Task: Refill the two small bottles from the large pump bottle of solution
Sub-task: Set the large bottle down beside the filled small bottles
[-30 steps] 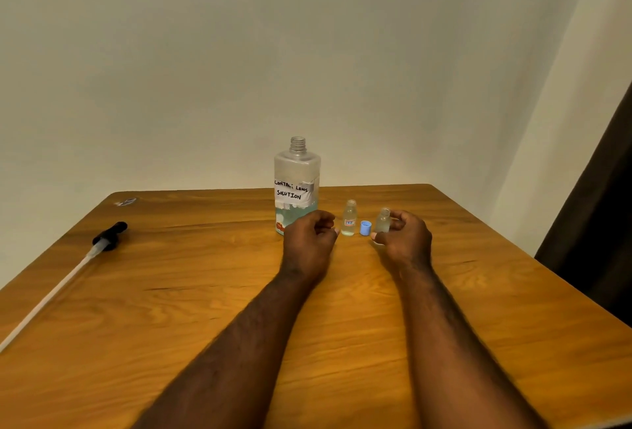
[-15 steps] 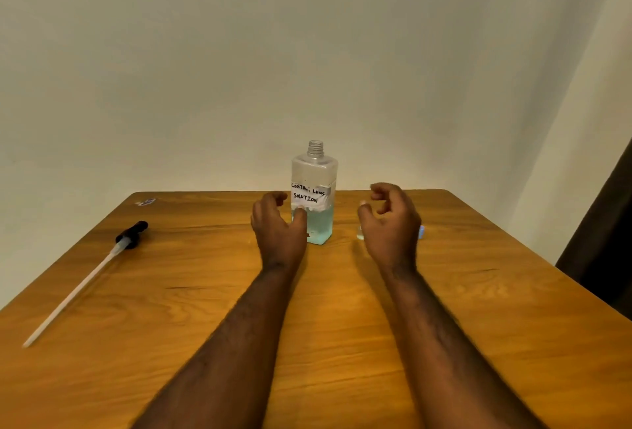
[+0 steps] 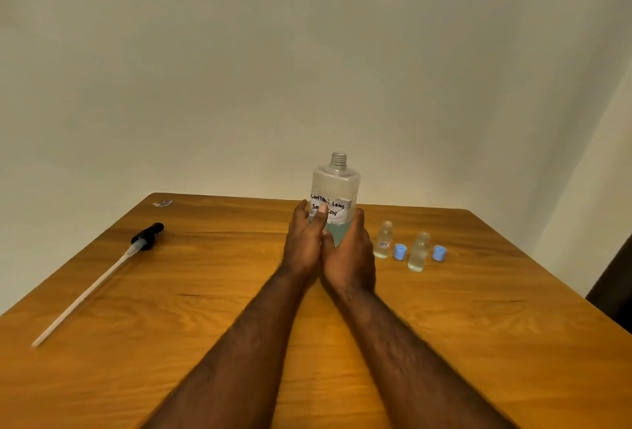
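Wooden table (image 3: 478,343) fills the lower half of the head view, against a bare pale wall (image 3: 205,86). At centre frame the large bottle (image 3: 337,182) stands upright, neck uncapped, holding blue-green liquid only in its lower part. Both hands clasp its lower body. The left hand (image 3: 302,240) wraps the left side with its thumb across the handwritten label, and the right hand (image 3: 352,254) cups the right side. I take the two-handed hold as preparation for lifting and tipping a wide bottle steadily.

Right of centre, the first small bottle (image 3: 383,240) and the second small bottle (image 3: 419,252) stand open. Each has a blue cap (image 3: 399,252) or its twin cap (image 3: 439,252) just beside it, presumably ready for closing afterwards. Both look partly filled.

At left of frame the pump (image 3: 148,233) lies flat, well apart, its long tube running toward the lower left. It was probably set aside to keep the neck free for pouring.
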